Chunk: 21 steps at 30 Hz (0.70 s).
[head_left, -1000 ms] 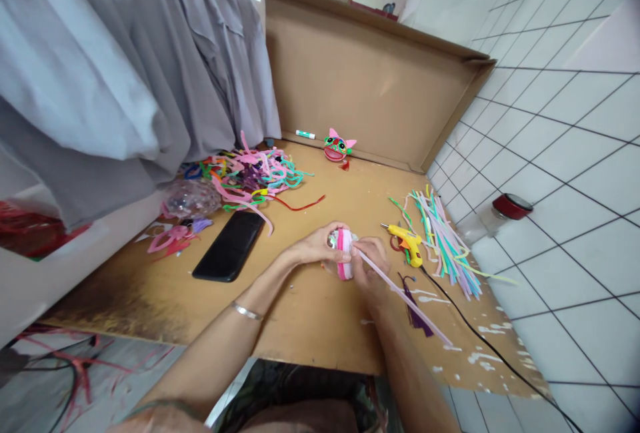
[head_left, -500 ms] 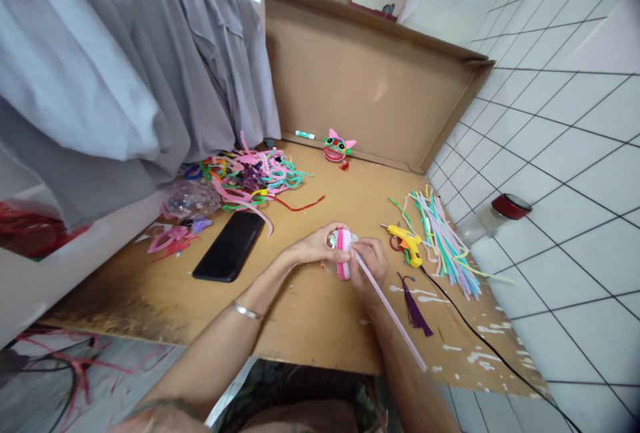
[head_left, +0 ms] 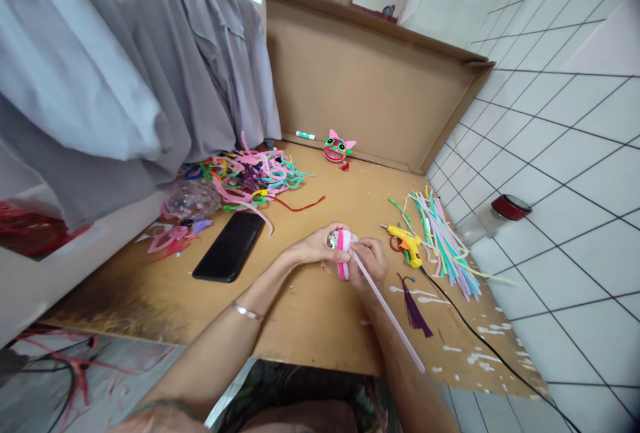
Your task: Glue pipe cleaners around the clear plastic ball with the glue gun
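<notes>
My left hand [head_left: 325, 243] is closed round a small rounded craft piece [head_left: 343, 254] banded in pink and white fuzzy strips. Pressed against the piece's right side, my right hand [head_left: 369, 261] pinches a pale lilac pipe cleaner [head_left: 393, 318], whose loose end trails down over my right forearm. The fingertips partly hide where strip and piece meet. Just right of my hands lie a yellow glue gun [head_left: 411, 246] and a purple tassel [head_left: 416, 309].
Pipe cleaners [head_left: 443, 239] lie bunched at the right, with a tangled heap [head_left: 260, 169] at the back left. A black phone [head_left: 229, 246] rests left of my arm. A finished-looking animal-face ornament [head_left: 337, 147] sits by the cardboard wall [head_left: 360, 73]. The glue gun's cord [head_left: 480, 323] crosses the right edge.
Almost everything stays in place. The free end of the lilac pipe cleaner has shifted very slightly, and my right fingers have moved a little against the piece.
</notes>
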Motion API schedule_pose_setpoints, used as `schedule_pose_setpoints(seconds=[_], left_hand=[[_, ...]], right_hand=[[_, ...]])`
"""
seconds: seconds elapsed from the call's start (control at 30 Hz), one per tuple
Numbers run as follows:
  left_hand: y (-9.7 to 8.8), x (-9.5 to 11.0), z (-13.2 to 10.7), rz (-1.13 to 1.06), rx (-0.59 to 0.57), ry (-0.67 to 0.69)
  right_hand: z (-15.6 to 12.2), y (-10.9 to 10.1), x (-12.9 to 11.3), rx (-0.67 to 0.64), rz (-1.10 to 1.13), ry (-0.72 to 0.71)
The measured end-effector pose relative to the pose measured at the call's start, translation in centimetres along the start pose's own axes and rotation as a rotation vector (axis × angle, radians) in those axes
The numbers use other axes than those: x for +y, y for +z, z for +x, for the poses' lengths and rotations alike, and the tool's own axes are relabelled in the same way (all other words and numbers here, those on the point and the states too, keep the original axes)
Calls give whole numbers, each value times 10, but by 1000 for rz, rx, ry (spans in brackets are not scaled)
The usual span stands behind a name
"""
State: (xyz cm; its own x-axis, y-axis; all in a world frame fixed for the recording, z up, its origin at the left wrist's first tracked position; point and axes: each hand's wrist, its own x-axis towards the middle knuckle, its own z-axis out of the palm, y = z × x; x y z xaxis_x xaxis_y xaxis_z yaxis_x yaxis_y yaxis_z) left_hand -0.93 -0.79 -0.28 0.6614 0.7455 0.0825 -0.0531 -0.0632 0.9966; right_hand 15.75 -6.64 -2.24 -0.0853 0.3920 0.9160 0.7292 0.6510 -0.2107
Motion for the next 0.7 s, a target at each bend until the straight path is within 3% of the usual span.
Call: schedule_pose_setpoints(seconds=[0.7], left_hand=[[-1,3,0,150,5,-21]], right_hand=[[0,-1,0,-16,0,15]])
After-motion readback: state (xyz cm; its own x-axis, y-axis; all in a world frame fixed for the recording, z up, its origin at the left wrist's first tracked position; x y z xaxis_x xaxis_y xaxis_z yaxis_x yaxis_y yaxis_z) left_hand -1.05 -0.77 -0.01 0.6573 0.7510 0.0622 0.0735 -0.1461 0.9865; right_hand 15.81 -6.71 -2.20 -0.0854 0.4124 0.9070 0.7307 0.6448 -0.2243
